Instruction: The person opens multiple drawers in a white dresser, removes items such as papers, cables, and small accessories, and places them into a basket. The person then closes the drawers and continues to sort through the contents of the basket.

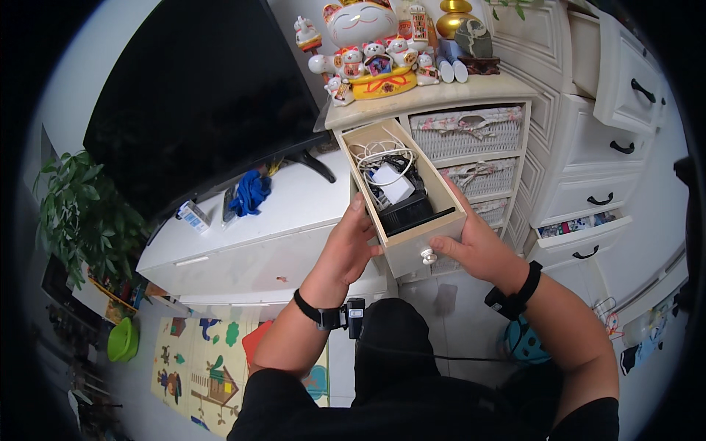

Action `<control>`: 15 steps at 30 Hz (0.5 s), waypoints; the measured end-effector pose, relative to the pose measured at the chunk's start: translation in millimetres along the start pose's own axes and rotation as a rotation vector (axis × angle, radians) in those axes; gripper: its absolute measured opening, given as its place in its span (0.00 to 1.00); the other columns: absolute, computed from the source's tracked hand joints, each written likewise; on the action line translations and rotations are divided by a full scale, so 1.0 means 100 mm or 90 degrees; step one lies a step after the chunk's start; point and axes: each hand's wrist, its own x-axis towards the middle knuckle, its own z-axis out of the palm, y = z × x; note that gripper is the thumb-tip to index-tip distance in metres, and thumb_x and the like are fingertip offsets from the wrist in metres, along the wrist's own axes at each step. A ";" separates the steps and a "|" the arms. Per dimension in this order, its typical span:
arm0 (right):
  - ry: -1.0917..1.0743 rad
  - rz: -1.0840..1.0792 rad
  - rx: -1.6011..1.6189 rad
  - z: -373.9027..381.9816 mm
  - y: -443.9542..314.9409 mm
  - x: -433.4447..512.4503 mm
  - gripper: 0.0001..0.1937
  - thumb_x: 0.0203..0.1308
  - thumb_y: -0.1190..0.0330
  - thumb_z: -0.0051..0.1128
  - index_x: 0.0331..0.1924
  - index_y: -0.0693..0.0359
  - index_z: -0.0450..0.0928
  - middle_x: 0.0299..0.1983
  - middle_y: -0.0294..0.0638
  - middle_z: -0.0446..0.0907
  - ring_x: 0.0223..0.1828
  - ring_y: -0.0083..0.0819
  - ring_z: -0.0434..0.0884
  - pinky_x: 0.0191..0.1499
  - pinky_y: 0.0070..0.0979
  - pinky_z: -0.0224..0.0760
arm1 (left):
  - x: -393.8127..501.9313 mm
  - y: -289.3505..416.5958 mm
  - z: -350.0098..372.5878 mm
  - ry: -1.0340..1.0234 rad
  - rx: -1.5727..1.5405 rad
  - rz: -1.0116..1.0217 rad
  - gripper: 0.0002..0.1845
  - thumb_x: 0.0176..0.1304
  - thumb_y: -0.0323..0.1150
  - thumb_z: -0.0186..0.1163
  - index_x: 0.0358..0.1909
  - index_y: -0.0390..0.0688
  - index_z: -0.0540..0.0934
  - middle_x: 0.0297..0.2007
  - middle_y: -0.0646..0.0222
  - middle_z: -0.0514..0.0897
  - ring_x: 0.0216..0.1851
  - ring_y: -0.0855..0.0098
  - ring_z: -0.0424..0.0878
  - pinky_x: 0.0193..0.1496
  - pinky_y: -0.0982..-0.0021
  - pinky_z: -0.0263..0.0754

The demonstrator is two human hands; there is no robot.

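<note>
A small wooden drawer (398,254) with a white front and a round silver knob (428,256) juts out from the top left of a white cabinet. My left hand (348,242) is at the drawer's left side, thumb up along the wall. Its other fingers are partly hidden beneath. On the opposite side my right hand (474,242) grips the wall, its thumb laid across the front beside the knob. Inside lie a coiled white cable (386,157), a white plastic box (392,184), dark cables and a black device (408,212). A thin black slab (424,225) leans near the front.
Lucky cat figurines (378,60) stand on the cabinet top (430,91). White wicker baskets (466,135) fill its shelves. To the left, a television (204,93) stands on a white TV stand (287,215) with a blue cloth (251,192). Open drawers (584,242) project at right.
</note>
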 end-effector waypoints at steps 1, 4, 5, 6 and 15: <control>0.014 -0.002 0.020 0.03 -0.03 0.01 0.53 0.67 0.60 0.72 0.84 0.66 0.42 0.75 0.58 0.67 0.75 0.43 0.71 0.75 0.35 0.63 | 0.01 0.02 0.03 0.034 0.014 0.010 0.44 0.76 0.69 0.49 0.83 0.51 0.58 0.76 0.55 0.68 0.75 0.56 0.67 0.71 0.45 0.68; 0.070 -0.027 -0.109 0.14 -0.10 0.04 0.52 0.68 0.57 0.71 0.83 0.68 0.44 0.71 0.61 0.72 0.70 0.46 0.77 0.71 0.35 0.68 | 0.06 0.04 0.16 0.131 0.028 0.030 0.39 0.83 0.64 0.38 0.79 0.45 0.65 0.72 0.60 0.75 0.72 0.62 0.73 0.74 0.59 0.68; 0.078 -0.015 -0.138 0.17 -0.13 0.04 0.51 0.68 0.56 0.70 0.83 0.68 0.45 0.70 0.62 0.73 0.68 0.48 0.78 0.70 0.36 0.70 | 0.08 0.04 0.20 0.140 0.032 0.047 0.38 0.83 0.64 0.36 0.79 0.45 0.65 0.71 0.60 0.76 0.71 0.63 0.74 0.73 0.60 0.69; 0.085 -0.002 -0.166 0.20 -0.15 0.03 0.51 0.68 0.55 0.70 0.83 0.68 0.46 0.69 0.63 0.74 0.67 0.49 0.80 0.69 0.37 0.71 | 0.09 0.04 0.24 0.169 0.039 0.047 0.38 0.84 0.63 0.35 0.79 0.46 0.66 0.70 0.61 0.77 0.70 0.64 0.75 0.72 0.61 0.70; 0.155 0.004 -0.271 0.38 -0.38 0.08 0.49 0.66 0.52 0.69 0.80 0.70 0.53 0.66 0.65 0.76 0.64 0.57 0.81 0.64 0.43 0.75 | 0.06 0.24 0.21 0.117 0.038 0.052 0.37 0.84 0.64 0.34 0.75 0.46 0.70 0.65 0.61 0.81 0.66 0.65 0.79 0.69 0.62 0.73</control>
